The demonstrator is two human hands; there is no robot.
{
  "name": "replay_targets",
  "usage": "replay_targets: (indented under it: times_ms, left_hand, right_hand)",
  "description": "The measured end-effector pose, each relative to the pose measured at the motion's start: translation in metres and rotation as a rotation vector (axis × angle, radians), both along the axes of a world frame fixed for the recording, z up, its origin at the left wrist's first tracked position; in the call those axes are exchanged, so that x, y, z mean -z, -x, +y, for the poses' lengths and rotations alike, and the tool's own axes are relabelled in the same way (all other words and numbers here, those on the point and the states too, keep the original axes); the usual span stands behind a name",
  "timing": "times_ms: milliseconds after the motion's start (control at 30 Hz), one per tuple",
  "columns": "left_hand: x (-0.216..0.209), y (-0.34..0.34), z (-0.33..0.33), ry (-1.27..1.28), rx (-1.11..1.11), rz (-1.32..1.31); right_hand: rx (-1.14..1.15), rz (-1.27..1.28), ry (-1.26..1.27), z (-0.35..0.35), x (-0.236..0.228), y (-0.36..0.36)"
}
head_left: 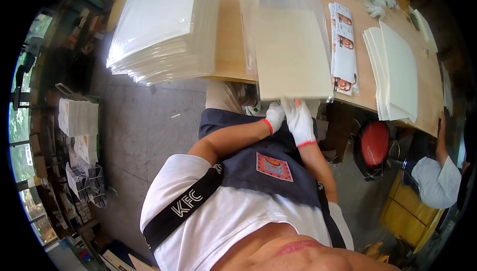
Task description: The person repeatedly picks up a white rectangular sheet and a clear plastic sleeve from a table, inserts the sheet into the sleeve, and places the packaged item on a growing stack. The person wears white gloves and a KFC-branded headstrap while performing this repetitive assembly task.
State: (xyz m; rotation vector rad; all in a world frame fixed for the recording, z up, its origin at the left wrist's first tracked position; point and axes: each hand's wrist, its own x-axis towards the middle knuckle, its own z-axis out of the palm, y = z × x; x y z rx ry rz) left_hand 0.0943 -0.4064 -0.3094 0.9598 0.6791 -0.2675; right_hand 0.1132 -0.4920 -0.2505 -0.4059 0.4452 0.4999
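A cream-coloured board or sheet (290, 55) lies in a clear plastic bag (250, 47) on the table in front of me, its near end jutting over the table's edge. Both hands wear white knit gloves with red cuffs. My left hand (275, 115) is closed at the bag's near edge, its fingertips partly hidden. Beside it, my right hand (299, 122) pinches the same edge; its fingertips are a little blurred. Just right of the bag lies a stack of printed strips (344, 47) with face pictures.
A tall stack of clear-bagged white sheets (154, 22) covers the table's left. More cream sheets (397, 72) fan out at the right, with white gloves (377, 0) behind. A red-seated stool (374, 144) stands below the table (231, 37). Another person (437, 181) is at the far right.
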Motion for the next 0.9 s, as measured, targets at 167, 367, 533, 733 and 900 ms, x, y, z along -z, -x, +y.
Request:
replay_targets:
  times_ms: [167, 367, 533, 733, 900]
  left_hand:
    - [-0.015, 0.004, 0.018, 0.152, -0.063, -0.064]
    - [-0.07, 0.047, 0.078, -0.017, -0.09, -0.042]
    - [-0.069, 0.046, 0.12, -0.243, 0.001, -0.151]
    - [-0.047, 0.045, 0.135, -0.332, 0.072, -0.211]
    - [-0.066, 0.054, 0.13, -0.243, 0.034, -0.084]
  right_hand:
    - [-0.177, -0.026, 0.095, 0.015, 0.002, -0.032]
    - [-0.747, -0.74, 1.017, 0.018, -0.06, -0.009]
    - [-0.74, -1.654, 1.709, 0.051, -0.041, -0.008]
    - [-0.848, -1.876, 1.942, 0.07, -0.037, -0.009]
    - [-0.427, -0.748, 0.73, -0.018, -0.065, -0.022]
